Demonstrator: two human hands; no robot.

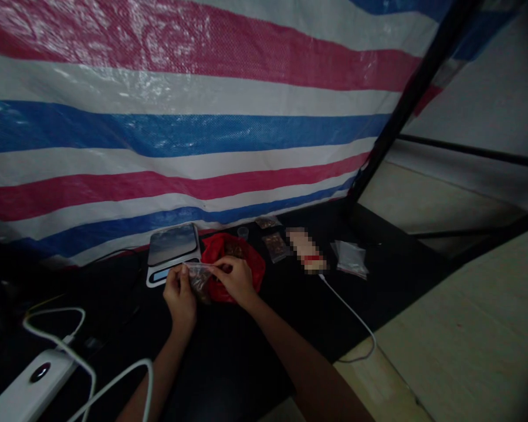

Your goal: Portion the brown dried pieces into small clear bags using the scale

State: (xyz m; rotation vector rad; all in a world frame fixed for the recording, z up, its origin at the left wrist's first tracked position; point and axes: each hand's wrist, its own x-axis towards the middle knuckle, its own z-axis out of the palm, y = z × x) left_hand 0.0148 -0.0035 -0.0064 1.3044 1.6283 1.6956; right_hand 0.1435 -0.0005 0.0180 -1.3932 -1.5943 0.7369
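Observation:
A small clear zip bag [199,281] with something dark in its lower part hangs between my two hands. My left hand [179,293] pinches its top edge at the left corner. At the right corner, my right hand [236,278] pinches the same edge between thumb and fingers. Right behind the bag lies an open red plastic bag [256,266] with brown bits inside, partly hidden by my right hand. A white kitchen scale [173,245] with a shiny plate and a lit display stands just beyond my left hand.
Filled small bags [276,246] and a small clear cup [243,232] lie behind the red bag. Further right are a blurred-out phone-like object [307,251] on a white cable [349,308] and a stack of flat clear bags [351,258]. A white power bank [30,387] is front left.

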